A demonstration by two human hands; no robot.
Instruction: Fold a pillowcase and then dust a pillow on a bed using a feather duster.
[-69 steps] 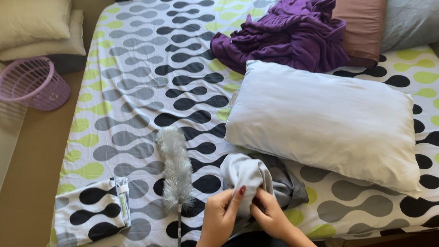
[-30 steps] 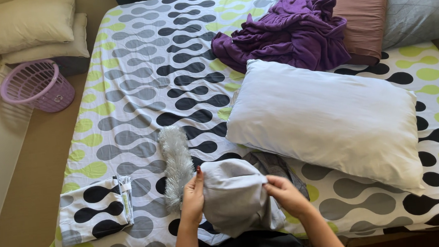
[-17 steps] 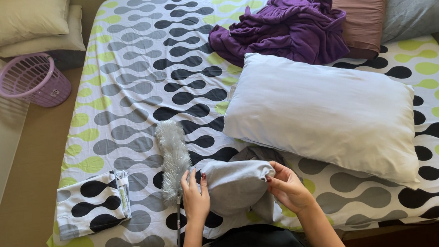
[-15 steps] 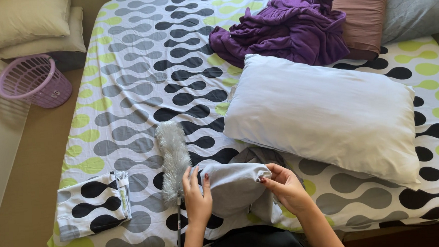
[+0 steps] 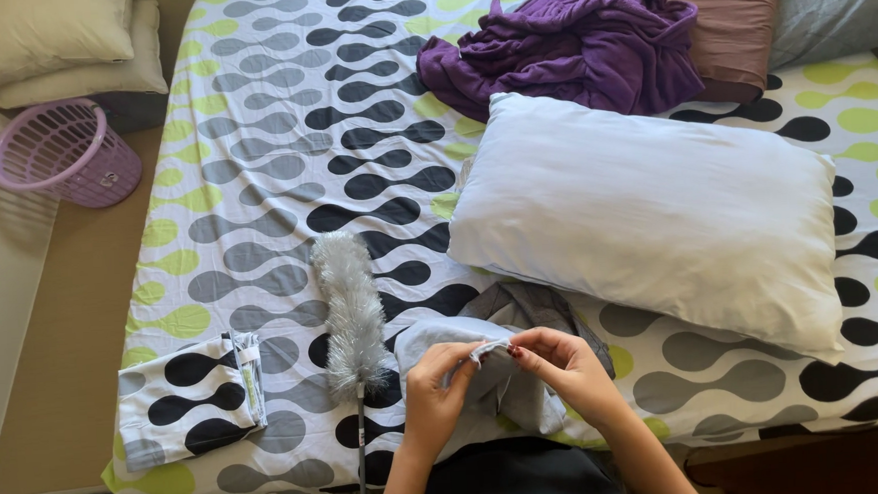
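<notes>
Both my hands meet over a light grey cloth [image 5: 512, 394] bunched at the near edge of the bed. My left hand [image 5: 436, 382] pinches its hem from the left. My right hand [image 5: 560, 366] pinches the same hem from the right, fingertips almost touching. A darker grey part of the cloth lies behind, against the big white pillow [image 5: 647, 211]. A fluffy grey duster [image 5: 347, 312] with a thin handle lies just left of my left hand.
A folded patterned pillowcase [image 5: 191, 395] lies at the bed's near left corner. A crumpled purple blanket [image 5: 573, 34] and two more pillows sit at the head. A pink laundry basket [image 5: 64, 151] and cream pillows [image 5: 43, 42] are on the floor to the left.
My hands held the cloth spread wide by its two sides; they have since come together at the middle of its hem, and the cloth has sunk onto the bed.
</notes>
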